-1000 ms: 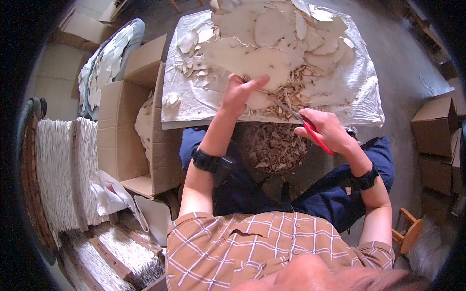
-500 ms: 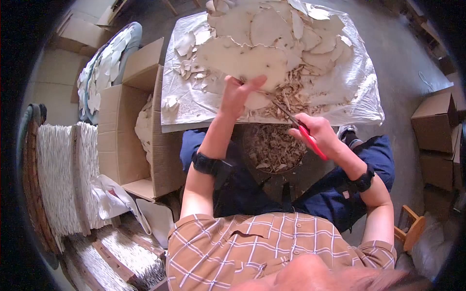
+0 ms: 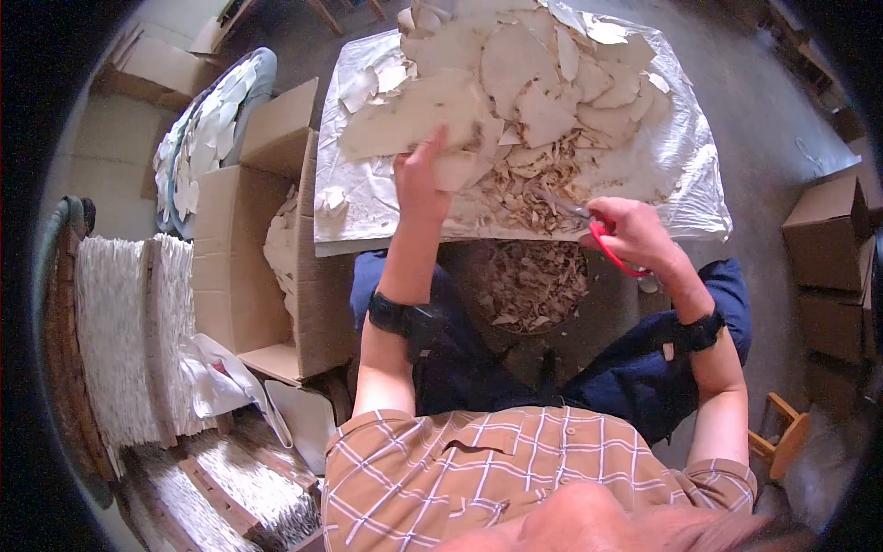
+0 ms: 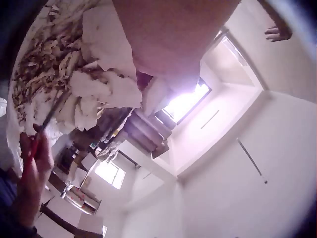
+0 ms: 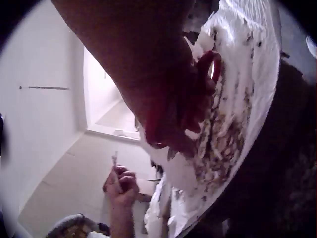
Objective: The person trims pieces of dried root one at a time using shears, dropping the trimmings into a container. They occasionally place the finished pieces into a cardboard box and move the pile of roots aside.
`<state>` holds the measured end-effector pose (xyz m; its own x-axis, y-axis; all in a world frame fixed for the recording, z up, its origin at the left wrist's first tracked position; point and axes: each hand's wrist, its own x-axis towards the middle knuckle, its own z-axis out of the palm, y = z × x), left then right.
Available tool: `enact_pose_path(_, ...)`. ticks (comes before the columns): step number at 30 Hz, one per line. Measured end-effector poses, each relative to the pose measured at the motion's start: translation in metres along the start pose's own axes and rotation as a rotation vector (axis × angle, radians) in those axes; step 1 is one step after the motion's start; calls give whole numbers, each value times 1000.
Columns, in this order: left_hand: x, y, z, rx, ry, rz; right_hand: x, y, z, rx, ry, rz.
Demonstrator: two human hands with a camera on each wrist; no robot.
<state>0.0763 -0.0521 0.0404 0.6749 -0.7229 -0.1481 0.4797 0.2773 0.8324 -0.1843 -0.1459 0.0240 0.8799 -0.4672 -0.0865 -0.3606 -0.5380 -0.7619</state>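
Observation:
In the head view my left hand [image 3: 423, 175] pinches a large, pale, thin flat piece [image 3: 391, 120] with brown specks, thumb on its upper face. It is blurred and held over the left part of the covered table. The right wrist view shows this left hand [image 5: 121, 191] with the piece almost edge-on. My right hand [image 3: 630, 228] grips red-handled scissors [image 3: 614, 253] by the loops, blades pointing left over brown trimmings [image 3: 543, 175]. The scissors stand apart from the held piece. In the left wrist view the right hand [image 4: 37, 166] appears at lower left.
More pale flat pieces [image 3: 520, 60] are heaped on the white-covered table [image 3: 681, 166]. Below its front edge, between the person's knees, is a container of brown scraps [image 3: 529, 285]. An opened cardboard box [image 3: 221, 258] stands at the left, with stacked cartons [image 3: 823, 230] at the right.
My left hand has moved left with the pale piece, away from the scissors, and the piece has shifted left. My right hand and scissors have drawn slightly to the right.

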Motion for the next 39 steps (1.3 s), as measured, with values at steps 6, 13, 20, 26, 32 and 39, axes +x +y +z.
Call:
enact_pose_path(6, -11, -11, 16, 73, -58, 72, 16, 61, 8, -623, 161, 123)
enact_pose_path(13, -22, -27, 27, 163, -126, 52, 35, 13, 13, 41, 364, -228)
enact_pose_path(20, -26, -53, 35, 112, -310, -11, 45, -33, 14, 992, 199, 56)
enact_pose_path(26, -23, -54, 26, -255, -373, -386, 52, -34, 25, 1572, -15, 117)
enact_pose_path(32, -22, -45, 24, -164, -320, -137, 61, -45, 22, 1309, 18, 82)
enact_pose_path(39, -28, -40, 19, -53, -348, -86, 58, -48, 27, 788, 59, -63)
